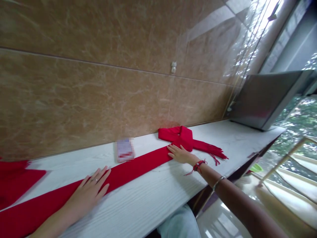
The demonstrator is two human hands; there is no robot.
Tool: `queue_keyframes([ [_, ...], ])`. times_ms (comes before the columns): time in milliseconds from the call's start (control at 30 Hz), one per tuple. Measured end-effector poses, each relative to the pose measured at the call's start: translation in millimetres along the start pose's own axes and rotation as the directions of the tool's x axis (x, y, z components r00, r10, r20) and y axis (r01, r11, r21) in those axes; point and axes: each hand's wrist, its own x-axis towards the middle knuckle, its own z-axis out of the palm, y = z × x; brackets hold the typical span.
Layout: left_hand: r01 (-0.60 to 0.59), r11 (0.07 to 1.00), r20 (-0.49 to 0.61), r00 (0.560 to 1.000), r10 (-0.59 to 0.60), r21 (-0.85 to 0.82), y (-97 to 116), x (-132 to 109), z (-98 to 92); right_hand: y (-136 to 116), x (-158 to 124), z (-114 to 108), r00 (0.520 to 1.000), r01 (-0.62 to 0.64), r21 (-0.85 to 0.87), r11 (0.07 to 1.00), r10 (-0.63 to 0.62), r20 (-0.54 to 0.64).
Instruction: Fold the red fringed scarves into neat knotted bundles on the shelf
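Red fringed scarf (138, 168): stretched along the counter (123, 208) before you.
Flat run: seemingly done; smooth between your hands.
Looped end: apparently left to do; it crosses itself near the wall (111, 99).
Left hand (91, 188): palm down on the scarf, fingers spread, gripping nothing.
Right hand (180, 154): laid flat beside the loop, likewise ungripping.
Small packet (125, 150): label pixelated; you can read no brand.
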Motion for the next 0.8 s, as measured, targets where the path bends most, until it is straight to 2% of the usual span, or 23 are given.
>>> queue_keyframes([
  [67,0.005,1.000,-0.035,0.999,-0.004,0.026,6.3,7.0,0.9,25.7,-5.9,2.4,0.994,-0.112,0.004,0.994,0.111,0.022],
  [133,-0.033,0.997,-0.094,0.995,0.038,0.063,28.5,23.2,-3.9,29.6,-3.9,-0.3,0.991,-0.136,0.027,0.990,0.136,-0.003],
  [200,-0.140,0.987,-0.167,0.974,0.151,0.077,62.7,47.4,-12.6,15.9,3.9,-5.0,0.996,-0.063,0.066,0.996,0.067,-0.059],
  [267,-0.259,0.965,-0.181,0.948,0.262,0.040,98.8,73.6,-21.5,-3.3,13.3,-7.4,0.995,0.053,0.118,0.992,-0.042,-0.094],
  [367,-0.366,0.930,-0.060,0.929,0.364,-0.029,133.2,101.3,-27.4,-11.3,19.7,-2.3,0.991,0.123,0.153,0.981,-0.114,-0.067],
  [433,-0.407,0.910,0.007,0.912,0.409,-0.077,137.7,107.9,-25.8,6.5,15.6,5.0,0.998,0.067,0.133,0.989,-0.064,-0.023],
  [500,-0.430,0.895,0.020,0.900,0.435,-0.116,133.3,107.6,-22.7,36.8,7.1,11.6,0.997,-0.076,0.129,0.989,0.075,0.016],
  [633,-0.434,0.886,0.001,0.898,0.440,-0.163,125.6,103.0,-20.3,91.4,-1.9,14.5,0.921,-0.387,0.235,0.892,0.389,0.039],
  [700,-0.422,0.890,0.008,0.903,0.429,-0.171,126.6,102.5,-20.7,103.3,3.5,11.2,0.886,-0.453,0.287,0.844,0.463,0.036],
  [800,-0.413,0.896,-0.004,0.908,0.418,-0.161,128.9,102.3,-19.7,104.4,19.2,3.9,0.850,-0.499,0.379,0.779,0.525,0.039],
])
